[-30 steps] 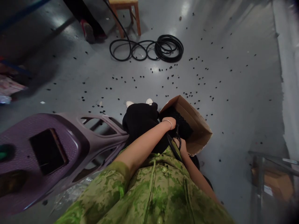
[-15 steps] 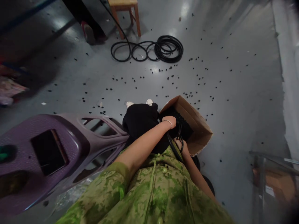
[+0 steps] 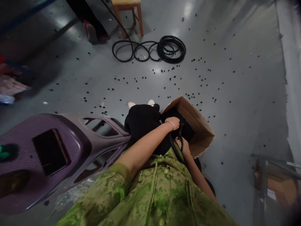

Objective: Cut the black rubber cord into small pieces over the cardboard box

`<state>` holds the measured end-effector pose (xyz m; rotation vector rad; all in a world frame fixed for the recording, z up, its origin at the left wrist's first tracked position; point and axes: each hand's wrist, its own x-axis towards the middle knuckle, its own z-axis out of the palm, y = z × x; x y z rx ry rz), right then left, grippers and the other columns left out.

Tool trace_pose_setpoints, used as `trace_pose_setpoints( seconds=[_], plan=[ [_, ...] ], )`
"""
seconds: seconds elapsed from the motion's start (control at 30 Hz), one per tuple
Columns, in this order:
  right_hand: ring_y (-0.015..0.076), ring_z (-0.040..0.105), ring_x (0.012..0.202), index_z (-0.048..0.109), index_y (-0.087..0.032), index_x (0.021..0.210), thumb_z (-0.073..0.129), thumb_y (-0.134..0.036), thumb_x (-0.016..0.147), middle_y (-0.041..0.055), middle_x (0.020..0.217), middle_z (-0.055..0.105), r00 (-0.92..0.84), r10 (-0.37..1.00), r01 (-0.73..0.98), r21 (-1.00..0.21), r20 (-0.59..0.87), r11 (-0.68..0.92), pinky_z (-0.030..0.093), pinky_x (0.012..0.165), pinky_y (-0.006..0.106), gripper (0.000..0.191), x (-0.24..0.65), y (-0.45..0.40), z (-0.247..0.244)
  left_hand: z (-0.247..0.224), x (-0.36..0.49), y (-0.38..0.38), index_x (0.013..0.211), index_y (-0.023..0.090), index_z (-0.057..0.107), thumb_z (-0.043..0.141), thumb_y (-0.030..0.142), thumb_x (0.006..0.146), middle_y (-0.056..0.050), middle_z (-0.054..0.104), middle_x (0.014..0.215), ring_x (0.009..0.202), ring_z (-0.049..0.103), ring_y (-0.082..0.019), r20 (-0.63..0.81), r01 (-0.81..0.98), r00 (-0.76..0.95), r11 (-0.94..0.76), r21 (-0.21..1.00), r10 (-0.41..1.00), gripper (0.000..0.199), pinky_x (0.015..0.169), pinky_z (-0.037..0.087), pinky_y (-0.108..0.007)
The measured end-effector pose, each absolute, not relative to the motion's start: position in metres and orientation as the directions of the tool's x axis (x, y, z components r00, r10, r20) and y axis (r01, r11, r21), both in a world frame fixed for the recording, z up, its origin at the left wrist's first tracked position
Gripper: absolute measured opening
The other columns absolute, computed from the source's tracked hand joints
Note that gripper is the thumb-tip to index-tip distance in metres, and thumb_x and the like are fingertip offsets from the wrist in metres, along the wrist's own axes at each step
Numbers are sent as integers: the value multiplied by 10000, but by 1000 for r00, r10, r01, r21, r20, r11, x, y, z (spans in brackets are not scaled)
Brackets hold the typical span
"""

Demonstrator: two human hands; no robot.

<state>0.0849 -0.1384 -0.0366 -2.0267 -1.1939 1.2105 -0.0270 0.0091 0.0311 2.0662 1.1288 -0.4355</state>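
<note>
My left hand [image 3: 172, 122], with a thin bracelet at the wrist, is closed over the mouth of a cardboard box [image 3: 198, 125]. Whatever its fingers pinch is dark and too small to make out. Just below it, my right hand [image 3: 182, 146] is closed around the black handles of a pair of scissors [image 3: 180, 137], which point up toward the left hand. A mass of small black pieces [image 3: 189, 131] lies inside the tilted box. Beside the right hand, a dark curved strip [image 3: 173, 145] runs down against my shirt.
Left of me stands a purple plastic stool [image 3: 80, 141] with a dark-screened phone [image 3: 50, 152] on it. Small black bits are scattered over the grey floor [image 3: 141, 91]. Ahead lie a coiled black hose [image 3: 171, 49] and a wooden stool [image 3: 127, 3], near a person's shoe [image 3: 91, 33].
The scissors' handles have drawn closer together in my right hand. My left hand has shifted slightly to the right, and the whole view has moved a little.
</note>
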Motion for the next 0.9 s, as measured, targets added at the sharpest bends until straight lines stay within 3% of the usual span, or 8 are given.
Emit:
trace_pose_setpoints(
  seconds=[0.9],
  plan=[
    [176, 531, 699, 588, -187, 711, 498, -417, 671, 15, 708, 609, 231, 859, 405, -757, -457, -512, 397, 684, 275, 250, 84, -138, -39, 26, -25, 8, 1190, 153, 637, 416, 253, 920, -136, 645, 1201, 1130, 589, -236, -586, 796, 605, -432, 424, 539, 362, 917, 468, -311]
  ],
)
